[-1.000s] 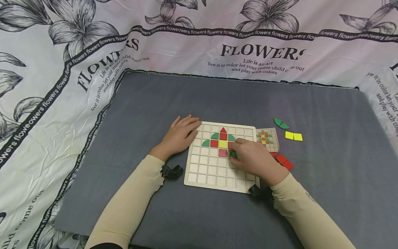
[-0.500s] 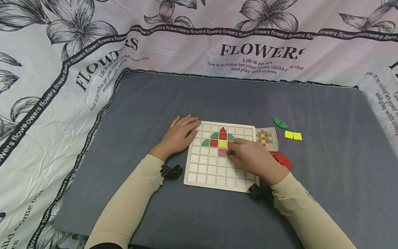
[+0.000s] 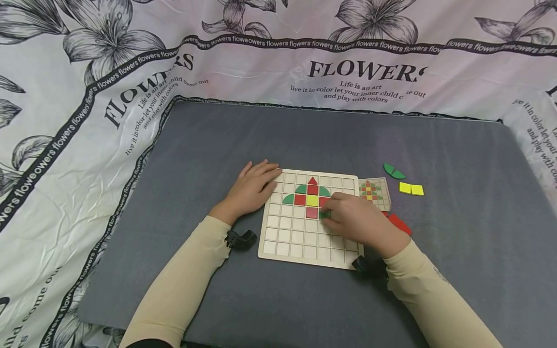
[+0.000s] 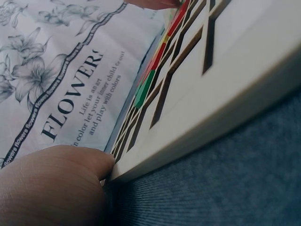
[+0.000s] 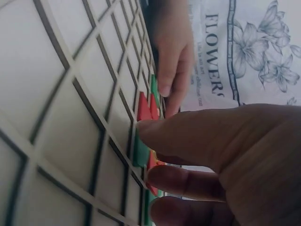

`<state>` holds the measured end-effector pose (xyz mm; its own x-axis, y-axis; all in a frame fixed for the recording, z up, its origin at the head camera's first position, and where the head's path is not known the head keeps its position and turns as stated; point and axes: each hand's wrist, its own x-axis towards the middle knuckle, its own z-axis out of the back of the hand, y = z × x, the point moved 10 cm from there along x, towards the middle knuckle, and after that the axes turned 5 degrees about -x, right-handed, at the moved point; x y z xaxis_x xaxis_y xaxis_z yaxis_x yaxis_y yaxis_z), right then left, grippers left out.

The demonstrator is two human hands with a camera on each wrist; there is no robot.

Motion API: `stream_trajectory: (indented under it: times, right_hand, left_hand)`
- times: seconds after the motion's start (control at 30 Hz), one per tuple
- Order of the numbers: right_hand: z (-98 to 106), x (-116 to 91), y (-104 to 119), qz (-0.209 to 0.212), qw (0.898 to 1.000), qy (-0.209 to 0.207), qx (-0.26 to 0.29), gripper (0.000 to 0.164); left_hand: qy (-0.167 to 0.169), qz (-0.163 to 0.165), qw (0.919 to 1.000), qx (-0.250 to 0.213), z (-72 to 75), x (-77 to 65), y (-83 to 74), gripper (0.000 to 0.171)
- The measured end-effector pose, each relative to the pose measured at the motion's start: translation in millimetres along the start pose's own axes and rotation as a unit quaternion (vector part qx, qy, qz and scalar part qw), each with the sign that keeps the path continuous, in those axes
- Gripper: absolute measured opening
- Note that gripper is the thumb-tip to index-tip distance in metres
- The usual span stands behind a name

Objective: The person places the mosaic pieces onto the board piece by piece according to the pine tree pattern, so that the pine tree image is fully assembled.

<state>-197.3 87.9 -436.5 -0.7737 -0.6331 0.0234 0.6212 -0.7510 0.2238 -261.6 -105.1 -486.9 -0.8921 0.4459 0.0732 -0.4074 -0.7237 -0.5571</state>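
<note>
Now the right hand (image 3: pixel 354 218) has nudged its pinched green piece (image 5: pixel 141 151) closer to the lower red square (image 3: pixel 311 212), extending the pattern (image 3: pixel 312 200), while the loose left hand (image 3: pixel 254 187) touches the board (image 3: pixel 285 236).

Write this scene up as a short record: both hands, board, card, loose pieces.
Left hand: rests at the far left corner of the board
Right hand: pinches a green piece at the grid
Board: pale grid, partly filled with red, yellow and green
Card: at the board's right edge, showing a coloured pattern
Loose: two green pieces, two yellow squares, red pieces partly hidden by the right hand
</note>
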Motion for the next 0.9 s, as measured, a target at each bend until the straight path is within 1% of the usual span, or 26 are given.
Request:
stream_trajectory:
  times: [0.2, 0.33, 0.5, 0.77, 0.9]
  right_hand:
    - [2, -3, -8, -0.014, 1.000, 0.026, 0.006, 0.015]
    - [5, -8, -15, -0.021, 0.999, 0.032, 0.005, 0.010]
    - [8, -14, -25, -0.032, 0.999, 0.039, 0.012, 0.010]
    - [13, -26, -41, -0.058, 0.997, 0.041, 0.022, 0.011]
    - [17, -31, -49, -0.067, 0.997, 0.031, 0.027, 0.010]
  left_hand:
    - [0.003, 0.001, 1.0000, 0.001, 0.3, -0.7, 0.5, 0.046]
    - [0.003, 0.000, 1.0000, -0.001, 1.0, -0.9, -0.5, 0.046]
    - [0.004, -0.001, 1.0000, -0.003, 1.8, -1.2, -1.4, 0.047]
    - [0.004, 0.003, 1.0000, -0.003, 0.8, -0.2, -1.7, 0.047]
    - [0.004, 0.005, 1.0000, -0.001, 0.7, -0.2, -1.1, 0.047]
